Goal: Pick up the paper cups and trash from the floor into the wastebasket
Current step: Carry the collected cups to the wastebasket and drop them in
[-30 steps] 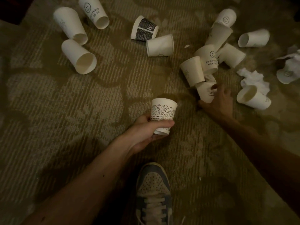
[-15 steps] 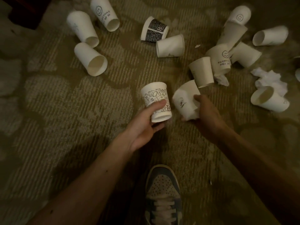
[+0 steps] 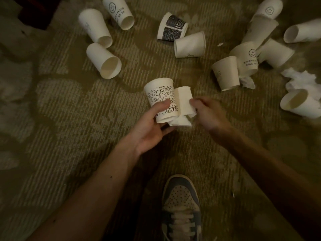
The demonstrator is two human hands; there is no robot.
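My left hand (image 3: 149,129) grips a white paper cup with black doodle print (image 3: 159,94), held above the carpet. My right hand (image 3: 208,113) holds a plain white cup (image 3: 185,103) pressed against the printed cup's right side. Several paper cups lie on the carpet: three at the upper left (image 3: 104,61), a dark-sleeved cup (image 3: 173,28) and a plain one (image 3: 190,45) at top centre, and a cluster with smiley-face cups (image 3: 246,58) at the upper right. Crumpled white tissue (image 3: 302,80) lies by a cup (image 3: 298,103) at the right edge. No wastebasket is in view.
My sneaker (image 3: 181,206) stands on the patterned carpet at bottom centre. A dark piece of furniture (image 3: 34,11) fills the top left corner. A small paper scrap (image 3: 220,44) lies near the top-centre cups.
My right hand lifted a plain cup from the right-hand cluster and brought it left against the printed cup. My left hand raised the printed cup slightly.
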